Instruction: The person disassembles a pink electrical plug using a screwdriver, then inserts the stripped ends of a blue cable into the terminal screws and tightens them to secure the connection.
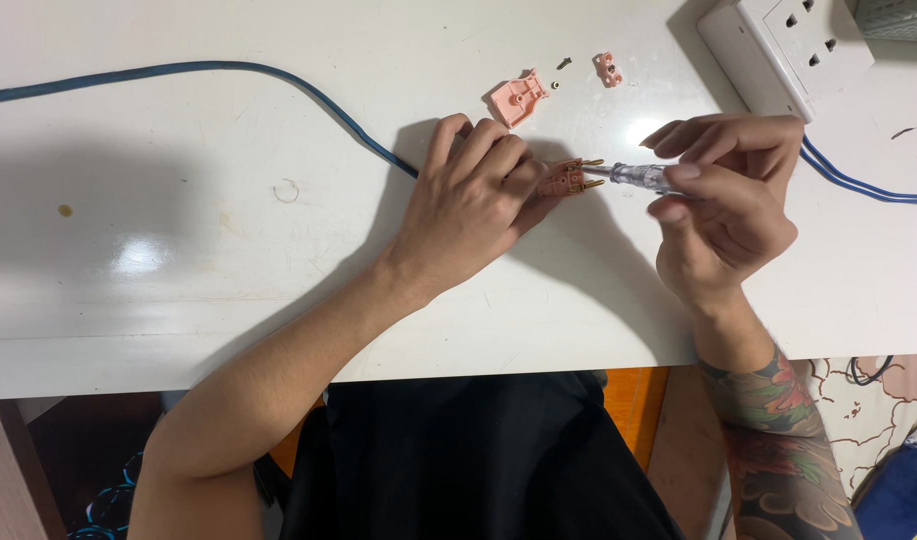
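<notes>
My left hand rests on the white table and pinches a small pink plug body with brass pins sticking out toward the right. A blue cable runs from the far left edge under this hand. My right hand grips a screwdriver with a clear handle, its thin shaft pointing left and touching the plug body. Both hands are close together over the table's middle.
Behind the hands lie a pink plug cover, a small dark screw, a tiny light-coloured part and a small pink clamp piece. A white socket strip with a blue lead sits at the far right.
</notes>
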